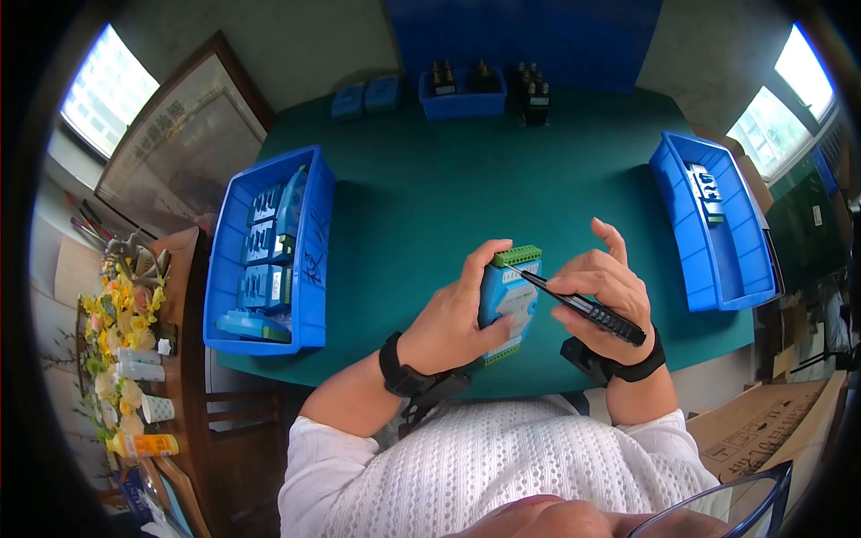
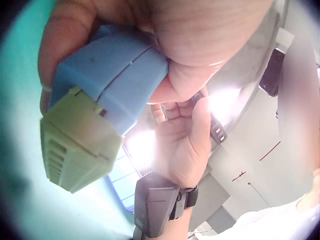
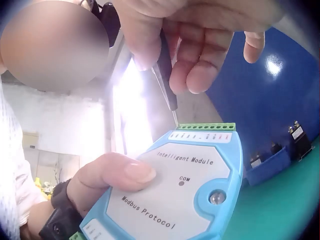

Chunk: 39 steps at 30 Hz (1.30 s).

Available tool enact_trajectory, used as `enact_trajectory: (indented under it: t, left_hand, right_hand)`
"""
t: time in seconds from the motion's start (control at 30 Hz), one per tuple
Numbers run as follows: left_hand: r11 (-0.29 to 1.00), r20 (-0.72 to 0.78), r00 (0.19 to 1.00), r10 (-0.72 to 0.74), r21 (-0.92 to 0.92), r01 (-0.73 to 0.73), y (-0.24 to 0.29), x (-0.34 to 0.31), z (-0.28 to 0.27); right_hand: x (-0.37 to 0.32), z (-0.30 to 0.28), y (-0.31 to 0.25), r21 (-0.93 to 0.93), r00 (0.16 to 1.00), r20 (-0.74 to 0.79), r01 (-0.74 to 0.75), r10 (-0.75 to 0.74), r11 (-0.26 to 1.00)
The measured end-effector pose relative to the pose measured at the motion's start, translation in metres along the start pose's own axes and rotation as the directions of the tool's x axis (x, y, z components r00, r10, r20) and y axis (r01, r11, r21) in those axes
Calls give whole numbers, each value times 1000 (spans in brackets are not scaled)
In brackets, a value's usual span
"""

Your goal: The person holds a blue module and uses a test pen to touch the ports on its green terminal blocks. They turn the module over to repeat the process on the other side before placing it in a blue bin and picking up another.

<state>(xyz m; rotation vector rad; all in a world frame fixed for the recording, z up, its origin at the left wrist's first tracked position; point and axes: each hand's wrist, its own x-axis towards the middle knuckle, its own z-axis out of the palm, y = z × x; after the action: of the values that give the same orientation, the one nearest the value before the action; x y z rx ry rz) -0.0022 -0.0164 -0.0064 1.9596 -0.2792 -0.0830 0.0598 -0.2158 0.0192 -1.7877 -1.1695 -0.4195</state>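
My left hand (image 1: 448, 327) grips a light-blue module (image 3: 165, 190) labelled "Intelligent Module", its thumb lying across the white front label. Green screw terminal blocks run along both ends of the module; the upper terminal block (image 3: 207, 127) faces away from my body. Between thumb and fingers, my right hand (image 1: 605, 291) pinches a black-handled screwdriver (image 1: 617, 323), little finger raised. The screwdriver's thin metal tip meets the left end of the upper terminal block in the right wrist view. From the left wrist, the blue casing (image 2: 127, 75) and lower terminal block (image 2: 75, 140) loom close.
On the green table (image 1: 404, 197), a blue bin (image 1: 314, 269) at left holds several similar modules. The right blue bin (image 1: 722, 269) contains a few parts. At the back are a small blue bin (image 1: 464, 106), black components (image 1: 534, 108) and blue modules (image 1: 348, 100).
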Motion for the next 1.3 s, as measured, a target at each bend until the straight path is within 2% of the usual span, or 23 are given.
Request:
enact_trajectory:
  t: [0.33,0.53,0.67,0.93,1.13,1.23,1.3]
  left_hand:
    - [999,-13,1000,5,38,-4,-2,0,0]
    - [998,-26,999,22,56,-20,0,-1,1]
    - [985,-65,989,131,119,-122,-4,-1,3]
    - [983,-87,985,147,123,-136,-3,-2,4]
    - [985,-87,986,139,110,-129,-3,-2,4]
    - [986,-94,986,135,110,-124,-2,-2,2]
    - [982,-102,982,158,116,-146,-5,0,-1]
  right_hand:
    - [-1,1,-2,-63,999,0,41,-41,997]
    - [0,5,-5,-104,995,-88,26,-35,994]
    - [1,10,-2,-135,978,-190,61,-86,989]
    - [0,15,0,-199,946,-273,121,-174,972]
    - [0,15,1,-215,940,-277,140,-198,967]
    - [1,18,2,-118,954,-267,112,-140,987]
    - [4,15,2,-94,974,-195,95,-112,991]
